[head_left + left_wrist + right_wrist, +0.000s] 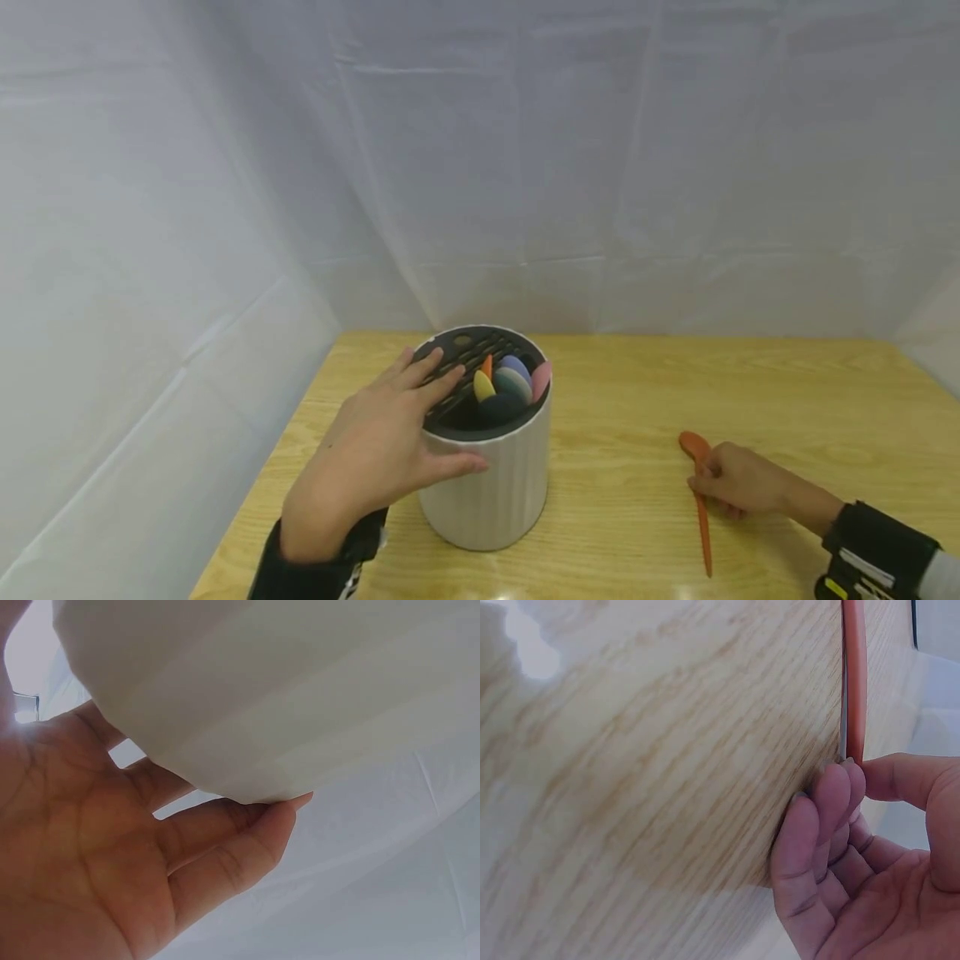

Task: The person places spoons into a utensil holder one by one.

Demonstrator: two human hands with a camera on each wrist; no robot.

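Spoons upright in white holder, orange spoon flat on table

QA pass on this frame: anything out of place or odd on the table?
One thing: an orange spoon lies flat on the table, right hand pinching its handle, while the other spoons stand in the white holder. Nothing spilled or damaged.

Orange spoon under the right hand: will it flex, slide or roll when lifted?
The spoon looks thin and long, probably light and fairly stiff. It lies flat on the smooth table, so it may slide rather than roll. The right hand pinches its handle near the bowl, so the tail might dip.
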